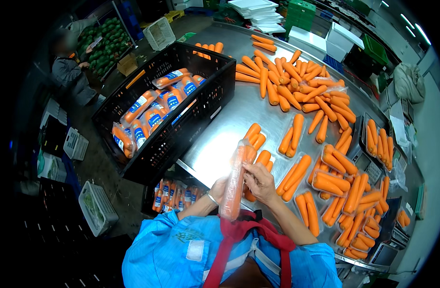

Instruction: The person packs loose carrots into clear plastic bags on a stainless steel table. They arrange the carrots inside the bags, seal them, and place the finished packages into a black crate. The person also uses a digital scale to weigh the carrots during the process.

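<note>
Close to my chest, above the front edge of the steel table (pixel 223 124), a clear plastic-wrapped pack of carrots (pixel 234 183) is held on edge. My left hand (pixel 219 190) grips its far side, mostly hidden behind the pack. My right hand (pixel 259 181) has its fingers bent against the pack's upper right side. Just beyond lie carrots in a clear tray (pixel 255 136). More clear trays of carrots (pixel 295 177) stand to the right, some stacked. A heap of loose carrots (pixel 292 82) covers the far part of the table.
A black plastic crate (pixel 205 100) with labelled carrot packs (pixel 173 100) stands at the left. Another crate of packs (pixel 175 196) sits lower down. A scale (pixel 367 165) is on the right, partly covered by trays. A person (pixel 70 72) is at the far left near a bin of green produce (pixel 106 46).
</note>
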### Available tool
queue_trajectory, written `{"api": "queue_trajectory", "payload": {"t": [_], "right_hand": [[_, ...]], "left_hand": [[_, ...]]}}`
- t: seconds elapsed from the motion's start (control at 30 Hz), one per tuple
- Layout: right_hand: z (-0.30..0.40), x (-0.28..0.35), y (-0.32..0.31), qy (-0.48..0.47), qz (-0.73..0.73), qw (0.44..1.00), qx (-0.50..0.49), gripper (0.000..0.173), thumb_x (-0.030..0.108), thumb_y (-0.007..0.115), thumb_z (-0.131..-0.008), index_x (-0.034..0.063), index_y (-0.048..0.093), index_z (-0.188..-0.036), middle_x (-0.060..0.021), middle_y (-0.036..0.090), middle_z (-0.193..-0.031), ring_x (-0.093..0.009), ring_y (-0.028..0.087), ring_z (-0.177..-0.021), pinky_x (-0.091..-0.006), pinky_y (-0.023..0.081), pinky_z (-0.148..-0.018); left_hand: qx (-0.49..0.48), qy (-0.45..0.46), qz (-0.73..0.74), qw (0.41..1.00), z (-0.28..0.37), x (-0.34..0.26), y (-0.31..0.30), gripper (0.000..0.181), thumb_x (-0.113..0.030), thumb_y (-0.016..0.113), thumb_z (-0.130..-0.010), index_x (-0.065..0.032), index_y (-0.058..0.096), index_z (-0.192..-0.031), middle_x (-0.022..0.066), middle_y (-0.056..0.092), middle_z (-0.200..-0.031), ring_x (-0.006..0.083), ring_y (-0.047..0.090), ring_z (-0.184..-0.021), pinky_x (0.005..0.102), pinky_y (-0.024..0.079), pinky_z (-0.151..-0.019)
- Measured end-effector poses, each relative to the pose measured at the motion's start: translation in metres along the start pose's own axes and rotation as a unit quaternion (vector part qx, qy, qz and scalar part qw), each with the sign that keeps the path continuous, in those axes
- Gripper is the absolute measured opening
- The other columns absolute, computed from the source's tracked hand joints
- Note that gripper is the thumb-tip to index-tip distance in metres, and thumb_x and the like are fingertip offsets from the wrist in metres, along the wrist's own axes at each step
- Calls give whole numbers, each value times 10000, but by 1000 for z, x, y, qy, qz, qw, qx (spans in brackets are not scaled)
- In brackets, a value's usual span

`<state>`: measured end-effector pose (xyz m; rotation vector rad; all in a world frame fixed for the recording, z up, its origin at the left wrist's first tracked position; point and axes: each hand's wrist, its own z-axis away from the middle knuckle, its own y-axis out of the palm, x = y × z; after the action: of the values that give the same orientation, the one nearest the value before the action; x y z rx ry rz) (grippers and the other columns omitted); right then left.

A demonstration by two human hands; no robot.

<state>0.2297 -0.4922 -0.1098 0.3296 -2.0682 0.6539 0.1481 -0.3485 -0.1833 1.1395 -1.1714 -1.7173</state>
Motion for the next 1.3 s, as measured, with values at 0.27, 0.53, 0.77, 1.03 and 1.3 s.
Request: {"api": "queue_trajectory", "payload": {"t": [0.27, 0.53, 0.77, 1.03, 1.3], "right_hand": [[-12, 1, -6, 69, -84, 987, 122, 89, 73, 565, -820, 13, 506, -791, -65, 456, -695, -160, 499, -639, -276, 410, -584], [-11, 2, 2, 43, 159, 965, 202, 181, 193, 550, -771, 17, 543, -809, -161, 530, -774, -319, 566, -685, -394, 451, -590], [-33, -1, 16, 35, 258, 910, 321, 229, 267, 616, -711, 39, 608, -725, -183, 587, -964, -328, 604, -715, -416, 480, -579], [-35, 9, -42, -11, 257, 922, 288, 354, 365, 641, -782, 37, 557, -680, -130, 553, -992, -286, 580, -687, -409, 461, -577], [15, 2, -15, 77, 126, 964, 222, 292, 262, 626, -825, 21, 549, -679, -91, 518, -711, -217, 532, -613, -321, 408, -510]], "left_hand": [[20, 33, -85, 996, -4, 1, -15, 684, -618, 355, -868, -81, 409, -1289, 87, 537, -1131, 221, 558, -1005, 371, 483, -850], [-63, -5, -228, 972, 2, -14, -7, 557, -392, 561, -876, -11, 406, -1252, 127, 533, -1132, 209, 566, -988, 337, 489, -845], [68, -135, -40, 988, -6, -28, -1, 648, -416, 601, -836, -20, 372, -1295, 173, 505, -1220, 263, 542, -1094, 417, 434, -955], [95, -165, -6, 982, -9, -28, -14, 622, -390, 594, -848, -22, 372, -1297, 177, 509, -1212, 262, 554, -1079, 403, 452, -933], [88, -158, 18, 983, -3, -25, -28, 596, -364, 587, -859, -23, 373, -1299, 181, 514, -1205, 260, 565, -1064, 390, 471, -912]]}}
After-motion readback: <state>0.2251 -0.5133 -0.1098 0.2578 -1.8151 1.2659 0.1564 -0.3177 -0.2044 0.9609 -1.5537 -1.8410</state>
